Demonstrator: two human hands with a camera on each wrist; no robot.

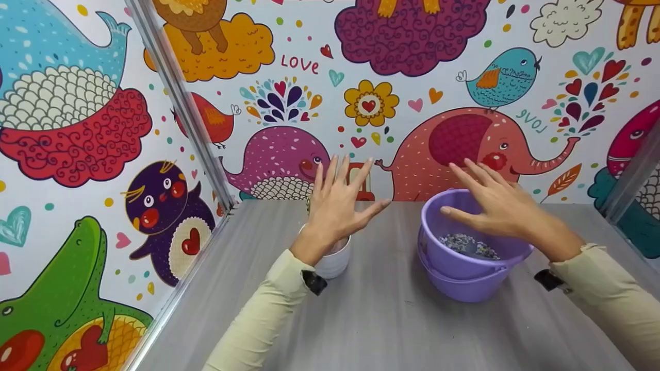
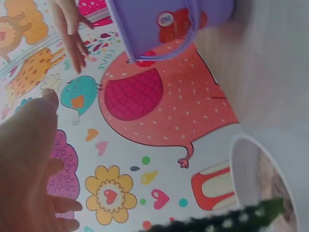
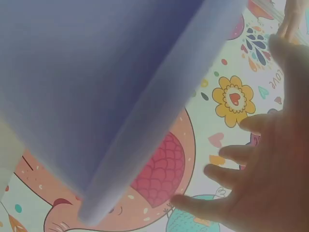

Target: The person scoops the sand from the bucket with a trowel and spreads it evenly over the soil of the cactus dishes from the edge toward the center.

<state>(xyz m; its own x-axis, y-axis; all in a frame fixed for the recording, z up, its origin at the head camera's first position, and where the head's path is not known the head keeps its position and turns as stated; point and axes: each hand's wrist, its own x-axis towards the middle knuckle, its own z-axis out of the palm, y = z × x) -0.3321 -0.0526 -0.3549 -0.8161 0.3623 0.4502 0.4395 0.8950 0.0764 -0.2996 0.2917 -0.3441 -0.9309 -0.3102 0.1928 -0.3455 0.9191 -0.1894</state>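
My left hand (image 1: 335, 214) hovers with spread, straight fingers over a small white ribbed pot (image 1: 334, 265). It holds nothing and covers much of the pot. In the left wrist view, a green leaf with white spots (image 2: 241, 216) crosses in front of the pot's mouth, and brownish material shows inside. My right hand (image 1: 502, 206), fingers extended and thumb apart, is raised over the far right rim of a purple bucket (image 1: 461, 286). Gray and pale gravel (image 1: 466, 245) lies in the bucket. The bucket's wall (image 3: 87, 72) fills much of the right wrist view, with the right hand beside it.
Both vessels stand on a gray wood-grain table (image 1: 381, 319), the pot left of the bucket. The bucket's purple handle (image 1: 454, 278) hangs down its near side. Cartoon-printed panels (image 1: 289, 103) close off the back and sides, with a metal strip (image 1: 191, 118) at the left corner.
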